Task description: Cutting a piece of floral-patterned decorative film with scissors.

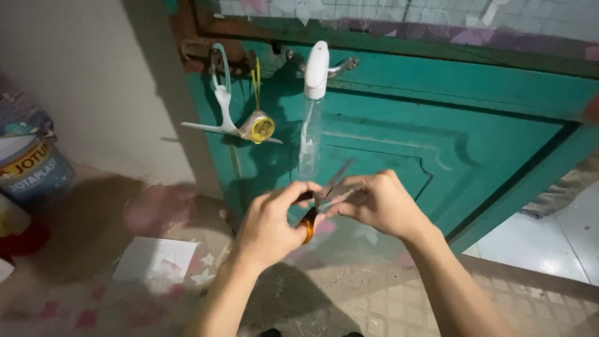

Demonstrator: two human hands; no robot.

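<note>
My left hand (pixel 268 221) grips the orange-and-black handles of a pair of scissors (pixel 322 195), whose blades point up and to the right, slightly apart. My right hand (pixel 380 203) pinches a thin, clear strip of film (pixel 342 198) right at the blades. Both hands are raised in front of a teal wooden door (pixel 437 143). Which fingers sit in the scissor loops is hidden.
On the door's handle hang a white squeegee (pixel 223 106), a yellow tape measure (pixel 259 126) and a clear spray bottle (pixel 312 106) with a white head. A paint bucket (pixel 34 171) stands at the left, a white sheet (pixel 155 259) lies on the floor, and patterned film covers the door's glass (pixel 405 15).
</note>
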